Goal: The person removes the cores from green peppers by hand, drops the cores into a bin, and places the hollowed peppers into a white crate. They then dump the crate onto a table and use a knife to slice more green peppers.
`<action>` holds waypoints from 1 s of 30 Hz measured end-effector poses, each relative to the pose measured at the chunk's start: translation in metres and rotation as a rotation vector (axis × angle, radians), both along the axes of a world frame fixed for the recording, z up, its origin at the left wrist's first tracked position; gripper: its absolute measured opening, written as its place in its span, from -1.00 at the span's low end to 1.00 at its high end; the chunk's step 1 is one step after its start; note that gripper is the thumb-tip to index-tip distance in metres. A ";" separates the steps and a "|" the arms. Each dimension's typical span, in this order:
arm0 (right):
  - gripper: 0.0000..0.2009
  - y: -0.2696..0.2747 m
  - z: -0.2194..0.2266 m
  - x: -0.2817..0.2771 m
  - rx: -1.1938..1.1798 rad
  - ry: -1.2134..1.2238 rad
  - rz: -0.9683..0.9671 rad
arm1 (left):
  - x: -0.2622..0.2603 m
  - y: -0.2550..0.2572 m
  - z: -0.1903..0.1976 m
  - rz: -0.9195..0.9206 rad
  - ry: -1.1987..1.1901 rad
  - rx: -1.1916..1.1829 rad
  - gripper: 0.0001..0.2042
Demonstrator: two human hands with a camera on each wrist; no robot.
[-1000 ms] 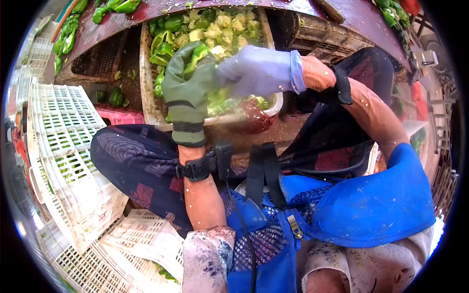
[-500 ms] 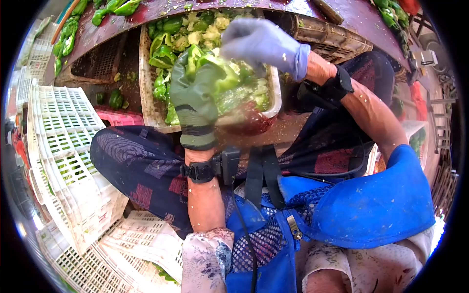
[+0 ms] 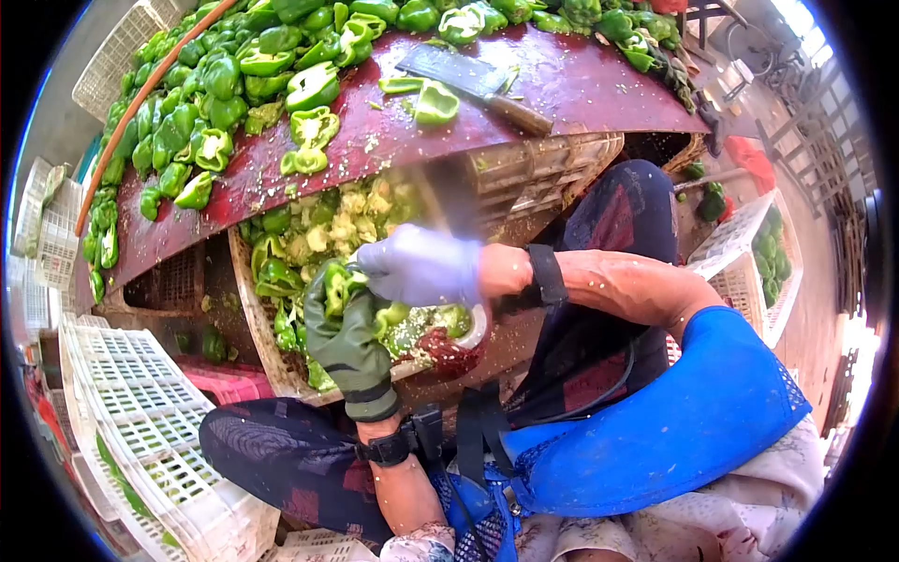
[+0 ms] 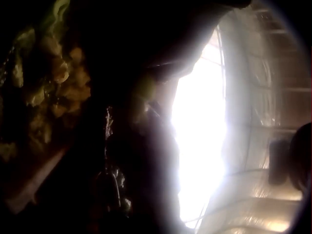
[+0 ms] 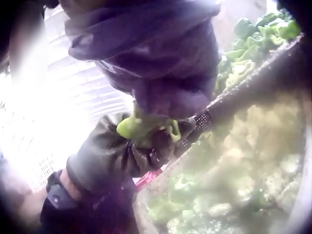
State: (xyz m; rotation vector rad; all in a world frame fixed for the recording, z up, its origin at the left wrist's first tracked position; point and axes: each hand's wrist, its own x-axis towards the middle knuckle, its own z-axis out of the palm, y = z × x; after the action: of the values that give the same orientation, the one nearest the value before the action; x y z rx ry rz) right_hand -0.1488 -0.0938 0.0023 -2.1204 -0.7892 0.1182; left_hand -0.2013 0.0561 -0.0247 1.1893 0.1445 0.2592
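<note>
In the head view my left hand [image 3: 348, 345], in a dark green glove, grips a green bell pepper [image 3: 337, 290] above a shallow bin [image 3: 479, 328]. My right hand [image 3: 421, 269], in a purple glove and blurred, bends over the top of that pepper. The right wrist view shows its curled fingers pinching the pepper [image 5: 127, 127], the fingertips hidden behind the glove. Pale seed cores [image 3: 351, 208] and green pepper pieces [image 3: 279, 279] fill the bin below. The left wrist view is mostly dark.
Beyond the bin, a dark red table [image 3: 571, 80] carries a heap of green peppers [image 3: 220, 80], a cleaver [image 3: 454, 70] and a long stick [image 3: 154, 89]. White crates [image 3: 140, 403] stack at the left. Another crate [image 3: 721, 253] with peppers stands right.
My right hand swung up and away from the pepper half a second ago and is back over it now. The head view has tilted up, showing more of the table.
</note>
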 end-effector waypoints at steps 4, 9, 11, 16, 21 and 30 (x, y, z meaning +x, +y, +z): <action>-0.86 -0.013 0.054 0.015 0.192 0.779 -0.003 | 0.006 0.018 -0.023 -0.171 -0.004 -0.511 -0.55; -0.75 -0.072 0.017 0.098 -0.608 -0.616 -0.395 | 0.004 0.050 -0.031 -0.306 0.053 -1.165 -0.48; -0.75 -0.079 0.028 0.105 -0.657 -0.384 -0.669 | 0.004 0.043 -0.017 -0.331 0.082 -1.310 -0.48; -0.80 -0.093 0.013 0.131 -0.508 -0.159 -0.648 | 0.000 0.027 -0.012 -0.384 0.144 -1.356 -0.56; -0.76 -0.095 0.056 0.096 0.890 0.472 -0.387 | -0.003 0.015 0.000 -0.375 0.313 -1.619 -0.62; -0.49 -0.036 0.024 0.069 -0.336 -0.008 0.049 | 0.025 0.009 -0.018 -0.483 0.051 -1.121 -0.63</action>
State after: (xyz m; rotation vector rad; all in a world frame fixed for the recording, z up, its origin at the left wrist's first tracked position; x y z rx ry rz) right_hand -0.0801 -0.1296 0.0259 -2.4172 -0.8753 0.2857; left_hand -0.1758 0.0648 -0.0430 0.0900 0.0256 -0.2709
